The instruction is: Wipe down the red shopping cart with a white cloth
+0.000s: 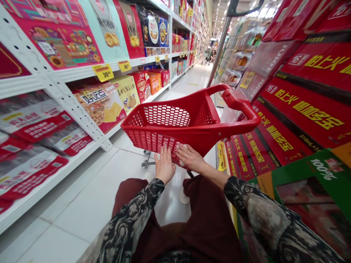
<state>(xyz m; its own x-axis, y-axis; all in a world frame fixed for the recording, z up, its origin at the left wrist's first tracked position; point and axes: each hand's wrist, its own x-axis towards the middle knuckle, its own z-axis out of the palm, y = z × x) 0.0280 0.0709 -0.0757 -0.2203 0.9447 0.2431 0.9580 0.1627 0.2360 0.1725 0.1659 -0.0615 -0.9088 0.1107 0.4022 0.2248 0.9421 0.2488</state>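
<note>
A red plastic shopping cart (208,135) stands side-on in front of my knees, its basket wall pierced with rows of holes. My left hand (165,166) rests on the near side wall, fingers stretched out and pointing up, nothing in it. Beside it, my right hand (192,159) presses a crumpled white wipe (181,147) against the same wall. Most of that white piece is hidden under the fingers, so whether it is tissue or cloth cannot be told. The basket's inside shows only in part.
Shelves (82,71) of boxed snacks with yellow price tags run along the left. Wrapped bottle packs (33,120) fill the lower left shelf. Stacked red drink cartons (304,98) and a green box (315,190) crowd the right. The tiled aisle (189,82) leads away behind the cart.
</note>
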